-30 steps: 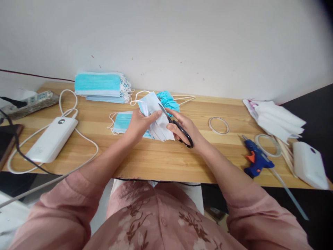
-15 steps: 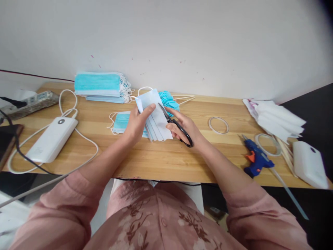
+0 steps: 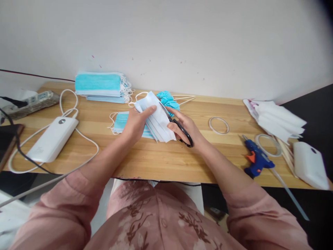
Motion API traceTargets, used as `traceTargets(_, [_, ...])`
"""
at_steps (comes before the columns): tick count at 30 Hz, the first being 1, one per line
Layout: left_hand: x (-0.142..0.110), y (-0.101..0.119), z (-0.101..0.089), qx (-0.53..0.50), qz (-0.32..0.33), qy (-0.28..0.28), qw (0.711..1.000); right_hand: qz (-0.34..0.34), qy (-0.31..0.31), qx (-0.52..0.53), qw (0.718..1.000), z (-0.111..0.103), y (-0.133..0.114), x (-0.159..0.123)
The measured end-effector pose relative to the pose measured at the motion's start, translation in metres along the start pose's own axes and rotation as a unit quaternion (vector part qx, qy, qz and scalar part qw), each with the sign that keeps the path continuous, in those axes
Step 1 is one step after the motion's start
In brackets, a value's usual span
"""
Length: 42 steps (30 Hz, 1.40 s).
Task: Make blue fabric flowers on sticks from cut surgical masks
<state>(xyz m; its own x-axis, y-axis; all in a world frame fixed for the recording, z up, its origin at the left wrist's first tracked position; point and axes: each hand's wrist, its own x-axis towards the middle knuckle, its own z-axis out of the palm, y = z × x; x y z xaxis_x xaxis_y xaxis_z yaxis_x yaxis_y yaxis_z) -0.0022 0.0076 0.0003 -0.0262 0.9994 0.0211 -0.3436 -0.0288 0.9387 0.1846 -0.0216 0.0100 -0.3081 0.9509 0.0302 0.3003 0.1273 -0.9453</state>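
My left hand (image 3: 137, 121) grips a face mask (image 3: 158, 122) with its pale side up, the thumb pressed on top. White ear loops stick out at its upper left. My right hand (image 3: 185, 125) is closed round the black handles of a pair of scissors (image 3: 187, 137). The scissor blades lie along the right edge of the held mask, partly hidden by it. Beneath and left of my left hand lie blue face masks (image 3: 121, 122) on the table. Just behind my hands are blue pleated pieces (image 3: 166, 99) on thin pale sticks.
A stack of blue masks (image 3: 98, 83) sits by the wall. On the left are a white power bank (image 3: 53, 139), cables and a power strip (image 3: 31, 102). To the right lie a tape ring (image 3: 219, 125), a blue glue gun (image 3: 256, 158), white sheets (image 3: 277, 118) and a white device (image 3: 309, 165).
The held mask has tilted and shifted slightly down and right, nearer the scissors. Less of the blades shows now. Both hands keep their hold.
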Motion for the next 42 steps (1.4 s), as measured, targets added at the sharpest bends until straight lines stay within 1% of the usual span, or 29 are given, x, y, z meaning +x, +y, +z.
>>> traceTargets(4, [-0.0012, 0.0022, 0.0023, -0.013, -0.015, 0.010, 1.000, -0.013, 0.000, 0.006, 1.000, 0.0001, 0.0004, 0.0006])
traceTargets(13, [-0.0004, 0.0012, 0.0012, -0.020, -0.011, 0.002, 1.000, -0.005, -0.002, -0.032, 0.999, -0.0025, 0.0015, 0.0022])
traceTargets(17, [0.0002, 0.0009, 0.0008, -0.029, -0.015, -0.001, 0.999, -0.016, 0.002, -0.033, 0.999, -0.0027, 0.0030, 0.0033])
traceTargets(21, [0.0001, 0.0007, 0.0008, -0.030, -0.015, 0.004, 0.999, -0.013, -0.004, -0.032, 0.999, -0.0022, 0.0040, 0.0028])
traceTargets(25, [-0.0002, 0.0006, 0.0007, -0.020, -0.007, -0.013, 1.000, -0.008, -0.003, -0.034, 0.999, -0.0014, 0.0054, 0.0028])
traceTargets(27, [-0.0002, 0.0007, 0.0009, -0.015, -0.008, -0.023, 1.000, 0.001, -0.008, -0.036, 0.999, -0.0015, 0.0058, 0.0031])
traceTargets(29, [-0.0004, 0.0012, 0.0013, -0.017, -0.009, -0.021, 1.000, 0.003, -0.016, -0.035, 0.999, -0.0025, 0.0057, 0.0033])
traceTargets(33, [-0.0013, 0.0027, 0.0023, -0.024, -0.013, -0.011, 1.000, -0.018, -0.044, -0.053, 0.997, -0.0068, 0.0059, 0.0028])
traceTargets(37, [-0.0020, 0.0026, 0.0015, -0.011, -0.008, -0.023, 1.000, -0.038, -0.064, -0.061, 0.995, -0.0089, 0.0070, 0.0019])
traceTargets(42, [-0.0029, 0.0005, 0.0000, 0.030, -0.002, -0.045, 0.999, -0.032, -0.070, -0.048, 0.996, -0.0064, 0.0065, 0.0015])
